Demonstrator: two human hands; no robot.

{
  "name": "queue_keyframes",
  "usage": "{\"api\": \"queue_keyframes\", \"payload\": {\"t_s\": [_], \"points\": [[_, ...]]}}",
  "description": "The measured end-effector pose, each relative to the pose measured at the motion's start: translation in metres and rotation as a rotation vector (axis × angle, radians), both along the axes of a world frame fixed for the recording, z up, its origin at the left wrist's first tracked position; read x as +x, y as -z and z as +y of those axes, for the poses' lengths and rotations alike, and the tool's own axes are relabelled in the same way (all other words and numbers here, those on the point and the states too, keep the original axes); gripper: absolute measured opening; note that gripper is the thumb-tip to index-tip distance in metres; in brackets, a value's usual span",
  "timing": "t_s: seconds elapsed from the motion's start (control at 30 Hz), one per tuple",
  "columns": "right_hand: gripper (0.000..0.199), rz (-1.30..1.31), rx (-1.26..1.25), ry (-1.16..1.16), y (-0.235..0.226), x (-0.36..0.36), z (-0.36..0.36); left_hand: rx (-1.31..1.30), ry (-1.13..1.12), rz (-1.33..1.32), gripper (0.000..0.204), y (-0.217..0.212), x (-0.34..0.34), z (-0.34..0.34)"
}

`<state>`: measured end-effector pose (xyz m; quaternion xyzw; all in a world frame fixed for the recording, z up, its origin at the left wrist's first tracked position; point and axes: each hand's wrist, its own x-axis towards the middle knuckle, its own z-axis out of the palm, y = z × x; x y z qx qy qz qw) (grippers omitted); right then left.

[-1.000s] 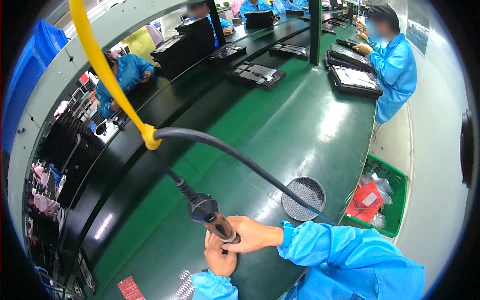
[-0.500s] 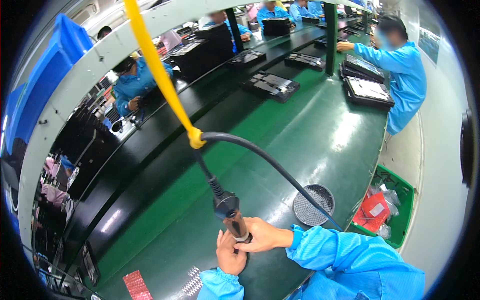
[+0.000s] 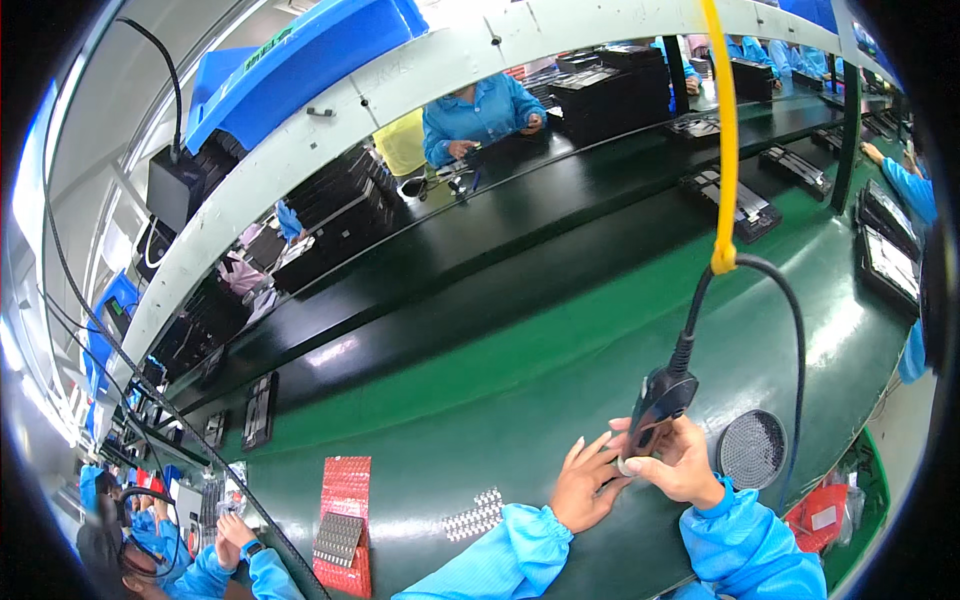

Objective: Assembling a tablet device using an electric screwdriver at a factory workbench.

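Note:
A dark electric screwdriver (image 3: 664,396) hangs by its cable from a yellow strap (image 3: 728,150) and tilts down toward my hands. My right hand (image 3: 688,468) is closed round its lower end, thumb and fingers on the body. Beside it, my left hand (image 3: 586,490) has its fingers stretched toward the tool's lower end; the thumb and index tips come close to it. Whether a small part sits between the fingertips at the tool's tip is hidden. Small silvery-white parts (image 3: 473,515) lie in rows on the green table, left of my left hand.
A round grey perforated dish (image 3: 752,450) stands right of my right hand, the looping black cable beside it. Red bubble wrap (image 3: 346,480) carries a grey gridded block (image 3: 338,539). A green bin (image 3: 868,520) is at the right. Another person's hands (image 3: 234,535) work at lower left.
The view has swung left, so the table things and the tool appear farther right. My left hand, earlier curled by the tool's lower end, now has straighter fingers. My right hand stays on the tool.

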<state>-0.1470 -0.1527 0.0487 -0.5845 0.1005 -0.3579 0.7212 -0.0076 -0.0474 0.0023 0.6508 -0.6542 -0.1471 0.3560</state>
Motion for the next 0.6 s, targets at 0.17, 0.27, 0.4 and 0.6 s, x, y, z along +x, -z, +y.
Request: {"api": "queue_keyframes", "payload": {"t_s": [0.17,0.27,0.4,0.6], "points": [[0.046,0.143,0.044,0.093,-0.005,-0.008,-0.001,-0.016,0.03,-0.104,0.026,-0.004,-0.002,-0.001],[0.039,0.132,-0.076,0.191,0.012,-0.013,-0.009,-0.004,0.039,-0.108,0.026,-0.002,-0.001,-0.001],[0.044,0.121,-0.107,0.158,0.012,-0.012,-0.013,-0.017,0.011,-0.103,0.024,-0.001,-0.001,0.0],[0.063,-0.177,0.096,0.121,-0.011,-0.015,-0.007,-0.006,0.04,-0.105,0.02,-0.002,-0.002,0.0]]}}
